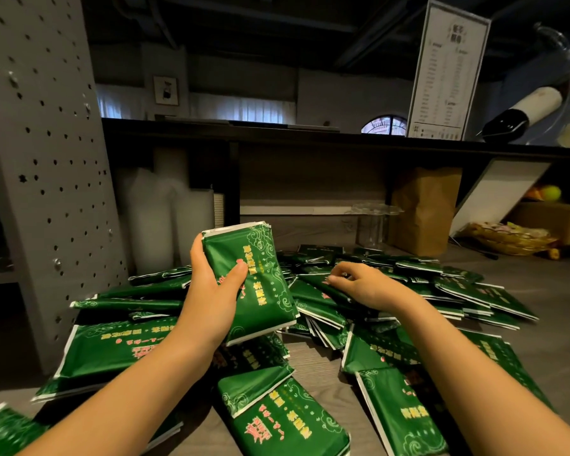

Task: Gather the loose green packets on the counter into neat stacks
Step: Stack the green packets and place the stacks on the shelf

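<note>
Bottom centre: loose green packets (287,419) lie overlapped on the table (553,284), the heap running up to mid-frame. Likely light, flat and glossy, so expect sliding and take them by the long edges. Your left hand (211,291) grips a squared stack (254,284) at centre, thumb across its face. Your right hand (366,284), fingers curled, touches a heap packet (320,287) right of centre. Whether it pinches, you cannot tell.

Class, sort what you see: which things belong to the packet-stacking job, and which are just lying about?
Job: left hand holding bundle of packets; right hand on the loose packets; counter.
Lying about: paper bag; menu card; bottle; pegboard; glass.
</note>
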